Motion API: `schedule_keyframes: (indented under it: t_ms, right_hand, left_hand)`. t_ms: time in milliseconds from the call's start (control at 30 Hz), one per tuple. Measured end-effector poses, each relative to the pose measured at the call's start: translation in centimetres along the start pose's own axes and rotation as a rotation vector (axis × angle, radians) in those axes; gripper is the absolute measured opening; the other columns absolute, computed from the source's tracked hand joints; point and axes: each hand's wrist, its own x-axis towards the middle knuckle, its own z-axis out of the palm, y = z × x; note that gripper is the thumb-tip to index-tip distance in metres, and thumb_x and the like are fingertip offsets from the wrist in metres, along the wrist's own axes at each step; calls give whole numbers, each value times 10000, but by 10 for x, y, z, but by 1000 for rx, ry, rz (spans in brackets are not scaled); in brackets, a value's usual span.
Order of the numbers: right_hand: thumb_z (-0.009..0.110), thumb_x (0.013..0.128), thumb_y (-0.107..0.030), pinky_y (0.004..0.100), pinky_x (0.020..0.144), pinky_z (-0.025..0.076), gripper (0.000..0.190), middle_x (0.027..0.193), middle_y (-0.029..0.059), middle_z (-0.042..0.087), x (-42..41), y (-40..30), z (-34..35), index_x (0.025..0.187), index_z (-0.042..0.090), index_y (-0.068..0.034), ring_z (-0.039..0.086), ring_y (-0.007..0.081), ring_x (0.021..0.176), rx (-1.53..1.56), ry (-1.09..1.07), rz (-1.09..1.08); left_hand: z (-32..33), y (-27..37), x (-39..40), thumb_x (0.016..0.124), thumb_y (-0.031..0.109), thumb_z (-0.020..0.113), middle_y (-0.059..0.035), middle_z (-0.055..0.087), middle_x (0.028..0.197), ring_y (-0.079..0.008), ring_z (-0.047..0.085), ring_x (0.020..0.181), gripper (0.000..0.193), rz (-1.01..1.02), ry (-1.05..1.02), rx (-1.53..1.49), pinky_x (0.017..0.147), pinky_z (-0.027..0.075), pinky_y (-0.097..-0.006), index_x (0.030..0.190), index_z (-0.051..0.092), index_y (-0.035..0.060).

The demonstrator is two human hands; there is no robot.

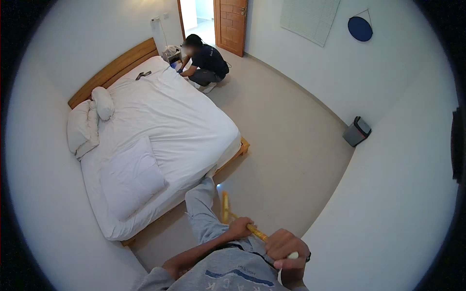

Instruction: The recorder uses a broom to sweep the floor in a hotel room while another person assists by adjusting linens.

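A yellow long-handled floor tool (257, 232) slants across the front of my body; whether it is a broom or a squeegee, I cannot tell. My right hand (286, 247) is closed around its upper end, and the pale end cap pokes out of the fist. Lower on the handle, my left hand (240, 228) grips it too. The tool's narrow yellow head (225, 207) is down by the floor beside my leg. To the left, close to that leg, stands a bed with a white sheet (182, 123).
A person (207, 60) crouches beyond the bed by a small bedside stand (173, 54). On the bed lie a white pillow (133, 178), a bolster (103, 103) and a dark object (143, 75). The wooden frame's corner (244, 146) juts out. A grey bin (356, 132) stands against the wall; the wooden door (230, 25) is open.
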Motion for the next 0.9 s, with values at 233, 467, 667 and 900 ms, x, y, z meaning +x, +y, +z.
schedule_keyframes:
  t_ms: [233, 467, 667, 900]
  right_hand:
    - [546, 851, -348, 351, 514, 319, 416, 562, 79, 420, -39, 63, -11, 608, 403, -42, 421, 210, 506, 75, 155, 301]
    - [551, 809, -278, 348, 540, 338, 346, 543, 102, 447, -9, 14, 26, 588, 432, -39, 445, 248, 506, -59, -69, 470]
    - [566, 851, -321, 365, 577, 416, 324, 629, 124, 591, 20, 49, 57, 658, 565, -61, 559, 282, 585, -434, -96, 513]
    - [578, 871, -320, 381, 599, 442, 318, 663, 130, 597, 26, 38, 53, 688, 575, -60, 573, 298, 635, -487, -305, 493]
  left_hand:
    - [-9, -38, -30, 691, 360, 735, -129, 634, 1037, -316, 586, 1002, 418, -284, -228, 102, 842, 477, -415, 1033, 671, 129]
    - [20, -62, -10, 721, 347, 714, -124, 643, 991, -313, 602, 955, 356, -2, -300, 92, 794, 485, -414, 992, 672, 121]
    - [39, -64, 67, 862, 188, 611, -49, 570, 760, -176, 554, 692, 192, 289, -109, -364, 721, 467, -331, 747, 523, 61]
    - [-1, 16, 73, 872, 150, 616, -24, 469, 620, -160, 505, 592, 261, 306, -100, -468, 605, 449, -336, 679, 458, 73]
